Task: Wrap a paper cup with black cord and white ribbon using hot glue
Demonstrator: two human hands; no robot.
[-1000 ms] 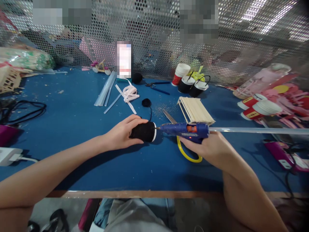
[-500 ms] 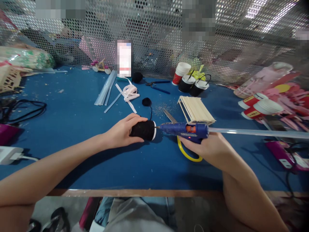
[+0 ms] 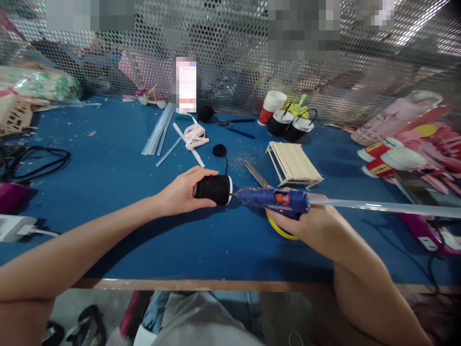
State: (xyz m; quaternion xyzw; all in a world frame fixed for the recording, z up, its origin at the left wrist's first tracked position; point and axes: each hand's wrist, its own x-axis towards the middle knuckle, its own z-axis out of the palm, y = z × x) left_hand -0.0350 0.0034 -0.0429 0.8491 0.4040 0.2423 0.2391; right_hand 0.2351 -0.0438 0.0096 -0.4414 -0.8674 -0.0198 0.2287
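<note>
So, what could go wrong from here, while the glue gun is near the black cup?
The glue gun is aimed at the white rim of the black cup, so a slip might burn the left hand around it. The scissors lie partly under the gun and the right hand, which might bump them. The black strand running toward the cup might snag if the cup is turned.

Left hand [image 3: 182, 192] covers the left end of the black-wrapped cylinder [image 3: 213, 189], so that end can't be checked. Right hand [image 3: 315, 221] hides the glue gun's [image 3: 266, 197] grip. Nozzle tip vs white rim [image 3: 231, 190]: too small to tell if touching. Scissors [image 3: 257, 174] partly blocked by gun and hand. Glue stick [image 3: 378, 205] runs off right edge. Phone [image 3: 187, 86] screen pixelated, unreadable. Stuff behind the mesh [image 3: 230, 53] blurred.
</note>
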